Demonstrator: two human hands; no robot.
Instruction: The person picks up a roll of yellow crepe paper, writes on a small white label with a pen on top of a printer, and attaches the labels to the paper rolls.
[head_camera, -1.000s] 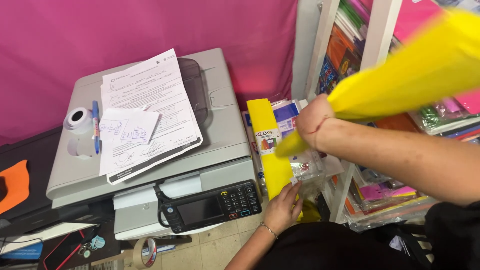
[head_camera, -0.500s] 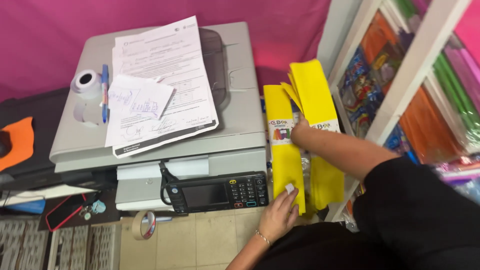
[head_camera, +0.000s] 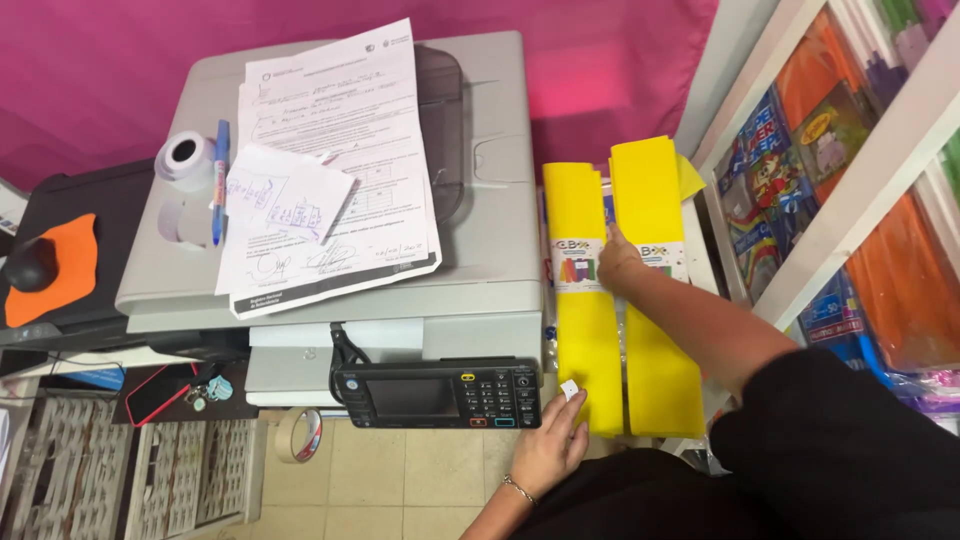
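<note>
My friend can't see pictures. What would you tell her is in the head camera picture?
A person's right hand presses between two yellow paper packs standing beside a grey copier, while the left hand touches the nearer pack's bottom corner. Printed papers, a blue pen and a white paper roll lie on the copier, with a shelf of colourful packs at right.

Two bare forearms, no sleeves reaching either wrist. Left hand (head_camera: 548, 450): long nails painted pale, and a thin beaded bracelet (head_camera: 516, 489) of a gold tone around the wrist. Right hand (head_camera: 618, 262): no ring, watch or band to be seen. Black short sleeve (head_camera: 800, 420) covering the right upper arm down to about the elbow. Black clothing (head_camera: 640, 500) across the lower edge of the view, plain and unmarked.
</note>
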